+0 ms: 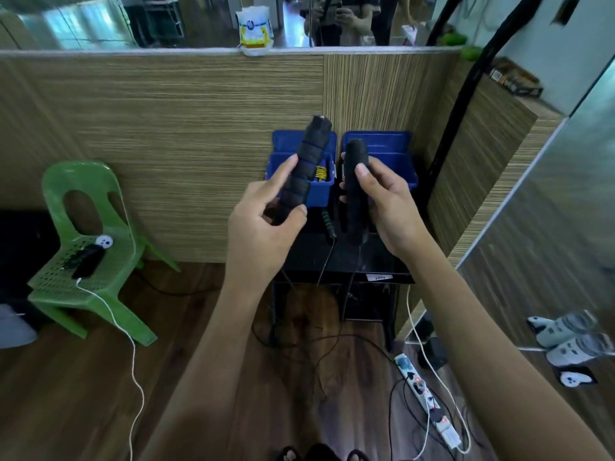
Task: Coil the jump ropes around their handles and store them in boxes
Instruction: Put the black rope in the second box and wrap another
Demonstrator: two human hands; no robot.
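Left hand (263,224): fingers grasp a black handle (304,168) ringed with blue cord, tilted upward over the left blue box (321,194). Right hand (382,207): fingers and thumb grasp a second black handle (355,191), near upright, in front of the right blue box (404,161). The handles stand apart, not touching. Both boxes sit open at the rear of a small black table (342,261), against the wood-grain partition (166,144); yellow rope (321,173) lies in the left box. A green-banded handle (327,224) lies on the table between the hands (its cord trails over the front edge). Cords loop on the floor below. Open floor lies left, as far as the green chair (83,247); a power strip (426,397) lies on the floor to the right.
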